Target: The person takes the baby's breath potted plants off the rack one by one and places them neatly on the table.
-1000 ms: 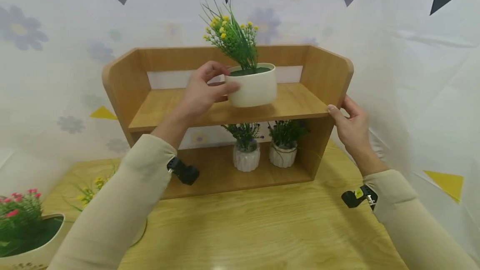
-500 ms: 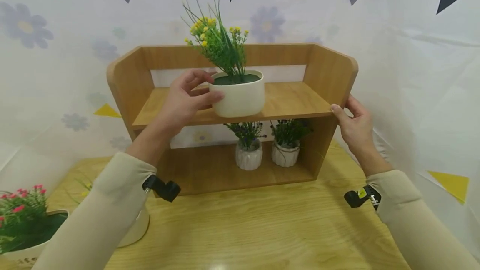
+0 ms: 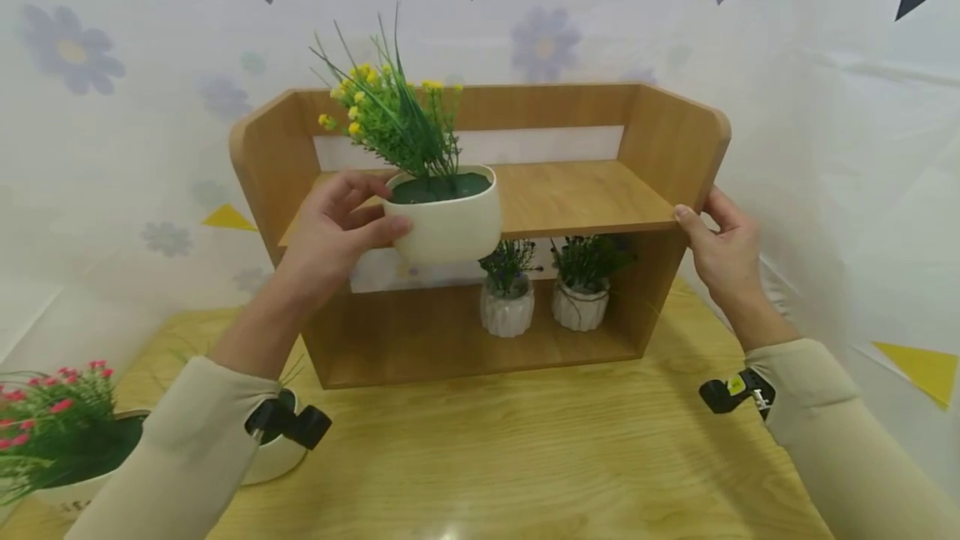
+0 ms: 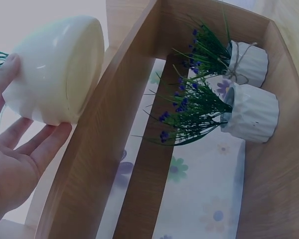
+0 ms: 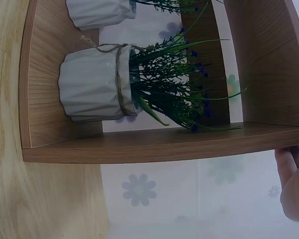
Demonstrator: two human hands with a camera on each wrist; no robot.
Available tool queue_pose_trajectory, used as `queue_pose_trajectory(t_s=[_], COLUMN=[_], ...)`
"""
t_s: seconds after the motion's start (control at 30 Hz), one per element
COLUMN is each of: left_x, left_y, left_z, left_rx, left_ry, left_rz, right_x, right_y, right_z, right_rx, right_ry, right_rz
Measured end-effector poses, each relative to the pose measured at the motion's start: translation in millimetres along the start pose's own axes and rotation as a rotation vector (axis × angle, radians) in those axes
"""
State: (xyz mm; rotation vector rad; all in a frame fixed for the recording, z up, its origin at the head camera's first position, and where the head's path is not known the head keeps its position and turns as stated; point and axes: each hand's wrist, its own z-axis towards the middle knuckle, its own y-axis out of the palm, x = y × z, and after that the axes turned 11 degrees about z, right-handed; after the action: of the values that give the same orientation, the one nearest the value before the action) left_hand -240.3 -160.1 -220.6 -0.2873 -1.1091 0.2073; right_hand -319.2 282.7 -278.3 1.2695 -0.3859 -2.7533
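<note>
the left hand (image 3: pixel 324 227) pinches a cream pot (image 3: pixel 450 229), seemingly a carrying step whose next move wants levelness; the right hand (image 3: pixel 726 250) grips the shelf (image 3: pixel 581 197).

The cream oval pot (image 3: pixel 448 230), filled with yellow flowers (image 3: pixel 363 98) and grassy green blades (image 3: pixel 411 130), is held nearly upright by the left hand (image 3: pixel 328 232) before the upper board. The two-tier wooden shelf (image 3: pixel 577 197) stands upright, its right side gripped by the right hand (image 3: pixel 726 252).
</note>
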Motion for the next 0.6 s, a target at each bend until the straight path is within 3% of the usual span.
queue_pose_trajectory(t_s=[0.43,0.6], left_x=[-1.3,-3.2], left_y=[-9.7,-12.4], left_z=[-39.6,-57.2], left_rx=[0.035,0.035], left_ry=[0.046,0.015], left_rz=[0.003,0.021], right_x=[-1,-2], right_y=[2,1], right_z=[-0.5,0.8], right_rx=[0.016,0.015], right_ry=[0.007,0.020], right_rz=[-0.028,-0.041])
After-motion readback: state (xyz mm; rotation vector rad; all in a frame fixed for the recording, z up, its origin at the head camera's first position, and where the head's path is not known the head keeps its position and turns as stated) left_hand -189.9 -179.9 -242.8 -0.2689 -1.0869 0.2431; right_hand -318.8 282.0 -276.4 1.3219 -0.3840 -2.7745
